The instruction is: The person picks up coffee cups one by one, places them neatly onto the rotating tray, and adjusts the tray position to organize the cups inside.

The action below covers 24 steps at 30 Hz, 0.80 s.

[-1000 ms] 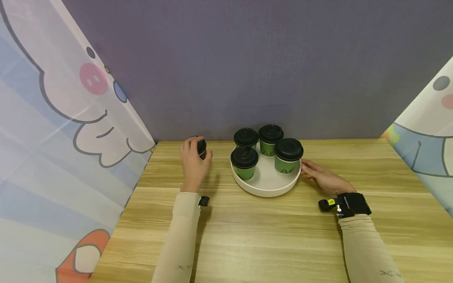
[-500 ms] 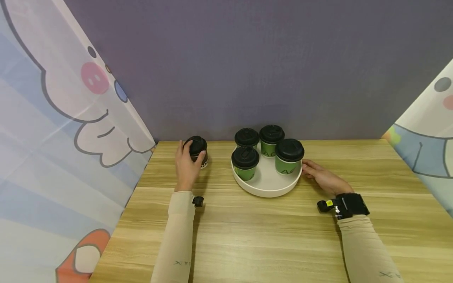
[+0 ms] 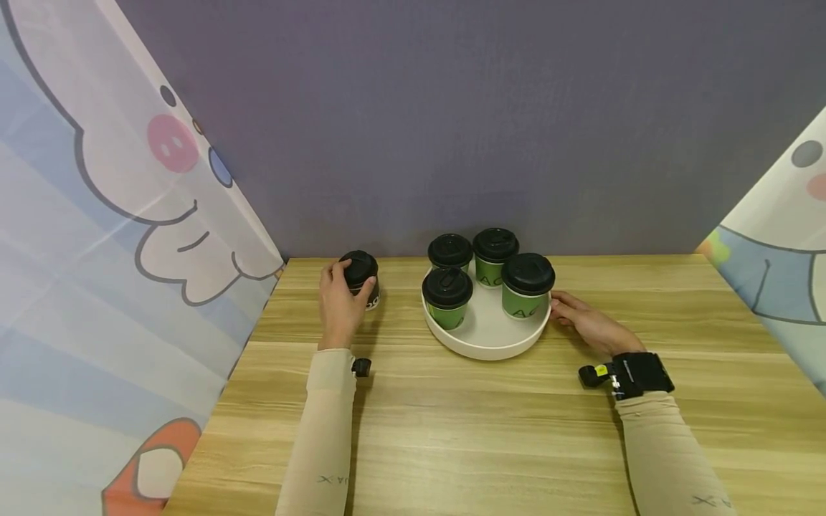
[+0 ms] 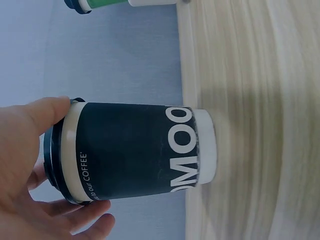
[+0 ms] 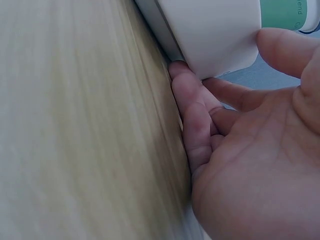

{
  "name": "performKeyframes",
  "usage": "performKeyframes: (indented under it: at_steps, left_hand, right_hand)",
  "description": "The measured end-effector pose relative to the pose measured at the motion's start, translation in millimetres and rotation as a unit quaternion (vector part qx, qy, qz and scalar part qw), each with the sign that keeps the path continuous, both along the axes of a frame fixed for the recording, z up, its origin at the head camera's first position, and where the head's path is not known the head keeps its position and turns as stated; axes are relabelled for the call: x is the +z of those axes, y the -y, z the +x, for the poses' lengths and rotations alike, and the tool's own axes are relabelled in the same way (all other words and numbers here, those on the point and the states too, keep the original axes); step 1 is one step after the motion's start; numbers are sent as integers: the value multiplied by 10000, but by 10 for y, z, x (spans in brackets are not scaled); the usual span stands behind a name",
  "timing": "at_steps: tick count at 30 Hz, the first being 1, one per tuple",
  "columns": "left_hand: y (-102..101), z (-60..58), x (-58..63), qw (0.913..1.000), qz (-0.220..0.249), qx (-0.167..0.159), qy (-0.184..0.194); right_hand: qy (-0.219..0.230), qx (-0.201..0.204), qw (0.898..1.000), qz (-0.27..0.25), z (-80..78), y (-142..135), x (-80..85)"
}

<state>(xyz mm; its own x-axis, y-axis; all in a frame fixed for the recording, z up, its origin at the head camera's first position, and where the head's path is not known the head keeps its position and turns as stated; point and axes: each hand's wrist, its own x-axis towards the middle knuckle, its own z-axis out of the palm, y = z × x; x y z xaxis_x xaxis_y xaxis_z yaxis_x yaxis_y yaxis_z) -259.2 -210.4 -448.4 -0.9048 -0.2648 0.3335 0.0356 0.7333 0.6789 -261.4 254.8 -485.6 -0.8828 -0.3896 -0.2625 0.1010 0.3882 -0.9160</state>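
My left hand (image 3: 340,304) grips a black paper coffee cup (image 4: 132,150) by its lid, thumb on one side and fingers on the other. The cup is upright, its white base right at the wooden tabletop. Part of the lid is hidden by the fingers in the head view. On the right, my right hand (image 3: 590,324) holds the edge of a round white tray (image 3: 487,351). In the right wrist view, fingertips reach beneath the tray's bottom edge and the thumb lies at its rim. Several green coffee cups (image 3: 519,304) with black lids stand in the tray.
The wooden table (image 3: 490,437) runs back to a grey panel (image 3: 452,129) close behind the cups. Cartoon-printed curtains (image 3: 129,287) border the left and right sides. Bare tray floor shows between and in front of the green cups.
My left hand has shifted a little left, and more of the black cup shows beside it, slightly lower than half a second ago. The right hand and tray have hardly moved.
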Motion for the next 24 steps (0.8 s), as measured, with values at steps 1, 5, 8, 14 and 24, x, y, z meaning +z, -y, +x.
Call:
performKeyframes:
  at_steps: [1,5,8,14,24]
  left_hand:
    - [-2,3,6,10000,-2,-5,15]
    - [-4,17,31,10000,-21,41,37]
    - [6,21,48,9999,-42,104,-6]
    - [29,33,69,9996,-215,148,77]
    - [39,53,103,9987,-432,80,267]
  right_hand:
    - [-16,13,10000,-1,-2,-1,0]
    - [-62,27,10000,-36,-3,-4,-2]
    - [-82,6,9999,-71,-1,-10,-7]
    - [-155,52,9998,-80,8,-17,-1]
    - [-219,33,9997,-108,6,-26,-3]
